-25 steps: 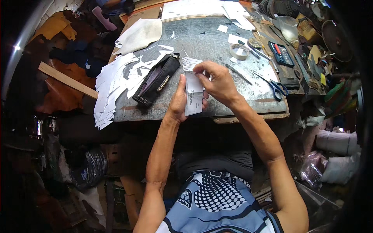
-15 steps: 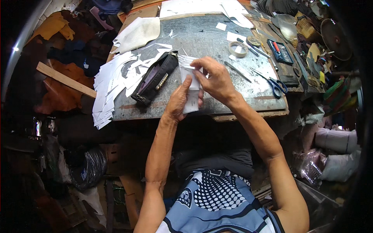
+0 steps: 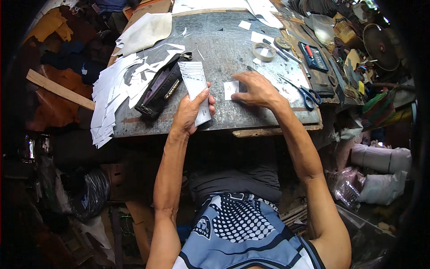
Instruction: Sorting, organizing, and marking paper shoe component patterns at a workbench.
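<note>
Fingers (image 3: 245, 79) of the right hand (image 3: 260, 91) bent over the right edge of a small white card (image 3: 230, 90), thumb at its lower corner. Could not tell whether they pinched it or had let go. Card lay at or just above the bench (image 3: 215, 45), directly left of those fingers. Its right side was partly covered, so no long axis could be read. Right hand clearly the nearer.

Stack of white cards (image 3: 193, 83) sat farther left, well apart from the right fingers, bare metal between. Left hand (image 3: 188, 112) gripped it, thumb on top, fingers around the right edge. Long axis ran away from the body, far end leaning left; that end was fanned in steps.

Outward: open black pouch (image 3: 162, 87) just left of the stack, then a spread of paper scraps (image 3: 114, 89). Beyond the right hand, a tape roll (image 3: 264, 58); to its right, scissors (image 3: 301, 88).

Against the earlier frame: right fingers had been at the stack's far end, near the left thumb. They had since gone right, the small card showing apart. Left grip was kept; the whole view had shifted somewhat.
</note>
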### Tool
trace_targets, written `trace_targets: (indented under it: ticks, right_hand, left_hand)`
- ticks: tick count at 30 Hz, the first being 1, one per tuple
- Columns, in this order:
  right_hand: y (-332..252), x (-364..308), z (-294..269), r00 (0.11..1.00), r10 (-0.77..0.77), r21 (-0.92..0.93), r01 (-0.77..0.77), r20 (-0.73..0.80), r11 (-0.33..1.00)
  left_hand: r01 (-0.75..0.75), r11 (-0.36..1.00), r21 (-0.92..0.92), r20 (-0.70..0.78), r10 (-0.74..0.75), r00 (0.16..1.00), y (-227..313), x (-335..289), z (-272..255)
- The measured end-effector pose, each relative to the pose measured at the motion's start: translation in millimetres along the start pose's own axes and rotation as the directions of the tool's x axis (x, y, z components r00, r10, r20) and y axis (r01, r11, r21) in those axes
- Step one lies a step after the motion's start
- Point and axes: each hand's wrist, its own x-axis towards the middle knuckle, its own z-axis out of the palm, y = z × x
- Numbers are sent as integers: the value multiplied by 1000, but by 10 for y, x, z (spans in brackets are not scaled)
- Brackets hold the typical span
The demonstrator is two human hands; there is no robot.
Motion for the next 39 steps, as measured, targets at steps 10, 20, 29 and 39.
trace_targets:
  ticks: [10,20,29,39]
  right_hand:
    - [8,99,-14,1000,14,397,-12,-4,918]
    - [173,-106,-64,926,297,971,-202,231,-127]
    - [94,32,128,936,236,946,-202,262,-253]
    - [-99,-75,187,932,292,958,-144,215,-247]
  left_hand:
    - [-3,990,-142,4,4,1000,-89,182,5]
    - [16,984,-177,1,-16,1000,-93,349,37]
    - [47,986,-157,17,-45,999,-63,396,58]
    - [15,984,-179,1,-15,1000,-110,352,30]
